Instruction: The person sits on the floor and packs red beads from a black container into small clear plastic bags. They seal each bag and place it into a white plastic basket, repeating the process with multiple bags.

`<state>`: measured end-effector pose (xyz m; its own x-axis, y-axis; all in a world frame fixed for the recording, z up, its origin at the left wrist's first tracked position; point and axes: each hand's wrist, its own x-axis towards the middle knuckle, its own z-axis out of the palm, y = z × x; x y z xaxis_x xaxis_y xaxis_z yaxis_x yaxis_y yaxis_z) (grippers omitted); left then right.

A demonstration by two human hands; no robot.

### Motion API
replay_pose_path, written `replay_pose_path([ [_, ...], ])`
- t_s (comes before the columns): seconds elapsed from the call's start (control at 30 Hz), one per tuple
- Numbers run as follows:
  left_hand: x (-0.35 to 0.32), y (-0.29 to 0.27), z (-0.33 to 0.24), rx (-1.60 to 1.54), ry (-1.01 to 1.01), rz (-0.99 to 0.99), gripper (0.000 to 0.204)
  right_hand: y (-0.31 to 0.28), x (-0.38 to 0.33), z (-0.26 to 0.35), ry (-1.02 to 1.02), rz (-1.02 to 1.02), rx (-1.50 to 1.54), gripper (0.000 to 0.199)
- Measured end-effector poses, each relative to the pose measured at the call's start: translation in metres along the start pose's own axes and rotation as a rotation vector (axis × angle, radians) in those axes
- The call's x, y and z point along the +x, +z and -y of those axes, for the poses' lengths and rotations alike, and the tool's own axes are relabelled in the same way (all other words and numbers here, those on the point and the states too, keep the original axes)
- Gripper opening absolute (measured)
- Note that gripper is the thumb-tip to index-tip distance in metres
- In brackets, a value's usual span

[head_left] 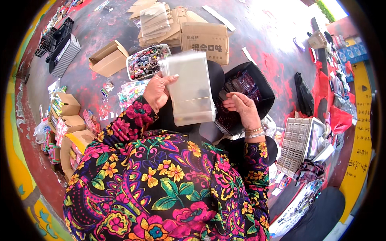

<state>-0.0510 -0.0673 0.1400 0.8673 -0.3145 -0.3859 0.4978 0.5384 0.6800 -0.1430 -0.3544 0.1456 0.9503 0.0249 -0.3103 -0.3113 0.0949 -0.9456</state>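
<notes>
A thick stack of clear plastic bags (189, 86) lies in front of me, its lower part crossed by a thin band. My left hand (159, 91) grips the left edge of the stack, thumb on top. To the right, my right hand (243, 109) is closed, with fingers curled and pressed together, above the near part of a black bin (263, 95). Whatever sits in those fingers, if anything, I cannot make out. Inside the bin are several dark items in clear wrapping (243, 83).
Beyond the bags stand a white basket of colourful hair ties (148, 62), an open cardboard box (108, 58) and a closed carton (205, 40). Flattened cardboard (175, 30) is piled behind. A beige plastic crate (295, 144) is at the right; cartons of packets (66, 106) stand left.
</notes>
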Motion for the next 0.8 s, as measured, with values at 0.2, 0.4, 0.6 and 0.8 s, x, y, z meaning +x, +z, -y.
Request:
replay_pose_path([
  [0.2, -0.007, 0.006, -0.003, -0.037, -0.001, 0.034, 0.027, 0.038, -0.01, -0.008, 0.118, 0.079, 0.15, 0.024],
  [0.4, -0.008, 0.006, -0.004, -0.08, -0.045, 0.023, 0.031, 0.051, -0.007, -0.014, 0.18, 0.112, 0.356, 0.019],
  [0.6, -0.012, 0.009, -0.003, -0.058, -0.017, 0.06, 0.034, 0.057, -0.009, -0.012, -0.006, 0.065, 0.254, 0.013],
  [0.8, -0.012, 0.006, -0.002, -0.05, -0.026, 0.055, 0.035, 0.059, -0.011, -0.004, 0.02, 0.029, 0.192, 0.013],
])
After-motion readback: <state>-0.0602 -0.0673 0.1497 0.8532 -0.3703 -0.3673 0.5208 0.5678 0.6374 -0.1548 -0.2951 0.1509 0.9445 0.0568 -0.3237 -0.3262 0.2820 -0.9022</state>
